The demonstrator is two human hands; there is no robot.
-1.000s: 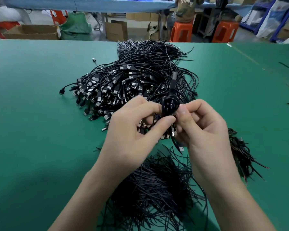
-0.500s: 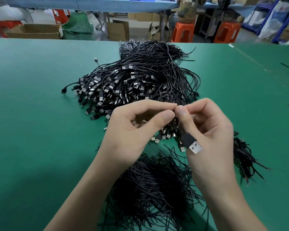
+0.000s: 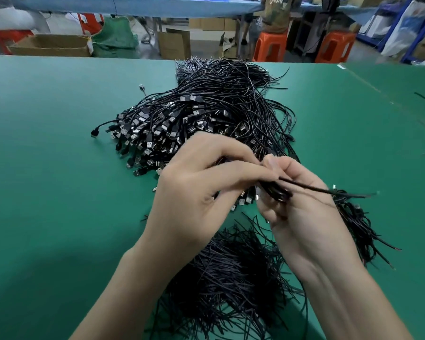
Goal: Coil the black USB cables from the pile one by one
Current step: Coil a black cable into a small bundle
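Now mid-coil: right grip (image 3: 304, 217) curls round the small coiled cable (image 3: 279, 193), tail poking right; left grip (image 3: 196, 192) pinches it alongside, likely steadying the loops. Uncoiled pile (image 3: 206, 111) sits just beyond, far-centre on counter (image 3: 47, 168).

Light: bright, even | Shadows: soft, on near worktop (image 3: 59, 253) | Blur: motion smear at fingers (image 3: 221, 168) | Edges: wide-angle bowing, corners soft
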